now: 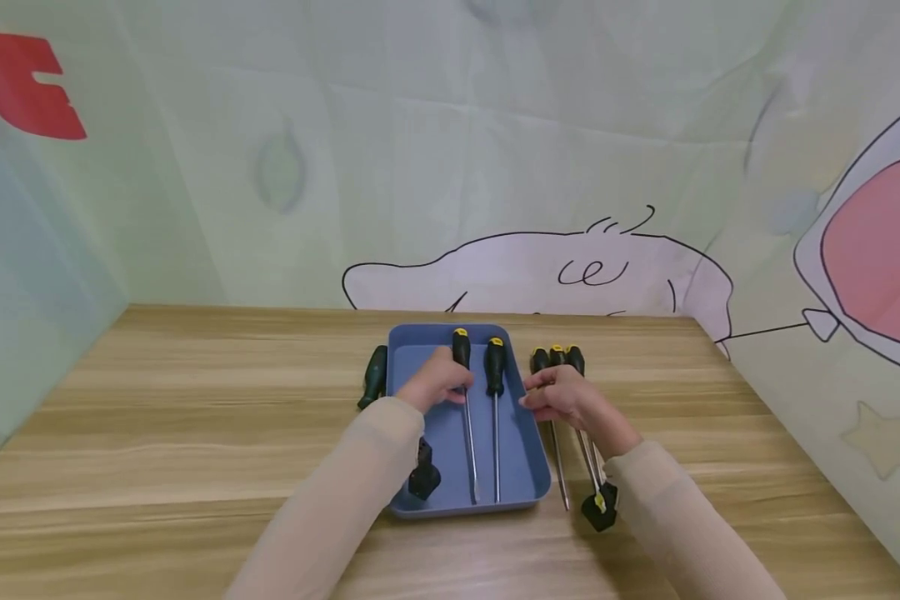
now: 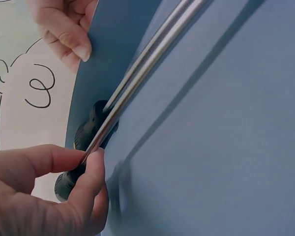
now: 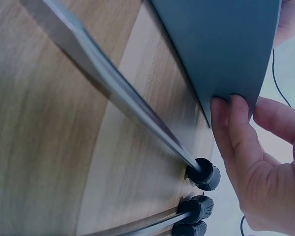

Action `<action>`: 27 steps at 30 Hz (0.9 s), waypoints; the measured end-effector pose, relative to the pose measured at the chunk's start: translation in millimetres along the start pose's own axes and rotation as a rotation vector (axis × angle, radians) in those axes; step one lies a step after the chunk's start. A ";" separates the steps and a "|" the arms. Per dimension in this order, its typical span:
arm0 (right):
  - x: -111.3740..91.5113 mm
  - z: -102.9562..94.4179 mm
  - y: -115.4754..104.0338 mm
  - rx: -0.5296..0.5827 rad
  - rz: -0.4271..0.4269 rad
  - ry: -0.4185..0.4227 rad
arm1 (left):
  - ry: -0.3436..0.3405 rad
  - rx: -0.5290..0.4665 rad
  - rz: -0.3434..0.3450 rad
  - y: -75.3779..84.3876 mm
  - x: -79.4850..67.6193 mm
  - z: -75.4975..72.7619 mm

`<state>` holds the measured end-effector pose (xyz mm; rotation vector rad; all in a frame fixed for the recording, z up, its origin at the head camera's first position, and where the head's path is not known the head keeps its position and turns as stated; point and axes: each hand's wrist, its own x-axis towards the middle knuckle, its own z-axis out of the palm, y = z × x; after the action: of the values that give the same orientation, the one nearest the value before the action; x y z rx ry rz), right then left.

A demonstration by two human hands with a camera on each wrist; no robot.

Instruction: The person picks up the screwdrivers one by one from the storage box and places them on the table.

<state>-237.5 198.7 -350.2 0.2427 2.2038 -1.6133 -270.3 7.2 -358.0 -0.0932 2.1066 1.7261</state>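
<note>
My left hand (image 1: 437,382) pinches a long screwdriver (image 1: 471,454) between thumb and fingers, on the metal shaft close to its black handle, as the left wrist view shows. Its flat tip points toward me inside a shallow blue tray (image 1: 523,475). Beside it in the tray, roughly parallel, lies a second screwdriver (image 1: 495,371) with a black handle and yellow end. My right hand (image 1: 562,396) grips the tray's right side wall, with fingers (image 3: 243,132) against the outside and the thumb (image 2: 81,51) over the rim.
Right of the tray several black-handled screwdrivers (image 1: 540,360) with yellow ends lie side by side on the wooden table (image 1: 217,433). A dark green handle (image 1: 375,377) lies against the tray's left side. A printed cloth (image 1: 450,167) hangs behind the table. Small black devices sit under both wrists.
</note>
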 end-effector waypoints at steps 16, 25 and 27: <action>0.4 0.7 -1.3 -0.010 0.009 0.010 | -0.033 -0.004 -0.020 8.7 -8.9 -10.5; 1.0 0.7 -0.5 -0.013 0.007 0.008 | -0.050 0.006 -0.041 15.2 -15.5 -14.4; 1.2 0.3 -0.4 -0.013 0.006 0.006 | -0.046 0.008 -0.045 17.2 -17.7 -16.8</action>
<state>-238.6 198.3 -350.5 0.2503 2.2153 -1.5970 -264.0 -8.5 -333.5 -0.0968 2.0623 1.6784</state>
